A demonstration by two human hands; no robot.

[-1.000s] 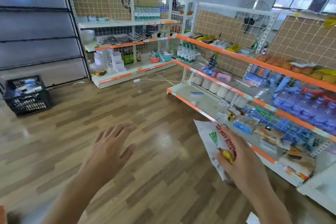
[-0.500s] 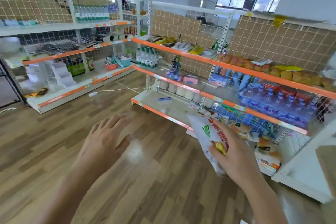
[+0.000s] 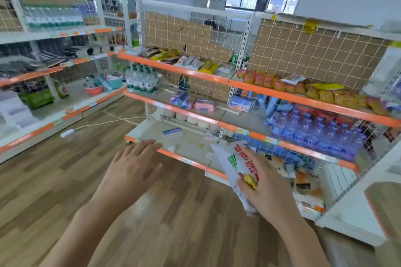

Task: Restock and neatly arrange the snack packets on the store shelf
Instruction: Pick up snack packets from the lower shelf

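Head view: wooden floor (image 3: 65, 191) is seen across the near left. A white store shelf (image 3: 303, 98) with orange edges is recorded on the right. Blue bottles (image 3: 314, 134) are stocked on its middle tier, and orange snack packets (image 3: 325, 95) are lined along its top tier. The left hand (image 3: 132, 171) is held flat above the floor, fingers straight, nothing grasped. The right hand (image 3: 267, 186) is wrapped round a white snack packet (image 3: 234, 158), held in the air near the bottom tier.

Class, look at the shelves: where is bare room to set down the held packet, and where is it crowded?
Bare: the bottom shelf, between its orange front edge, the blue box and the white rolls. Crowded: the orange packets up top and the blue bottles mid-level.
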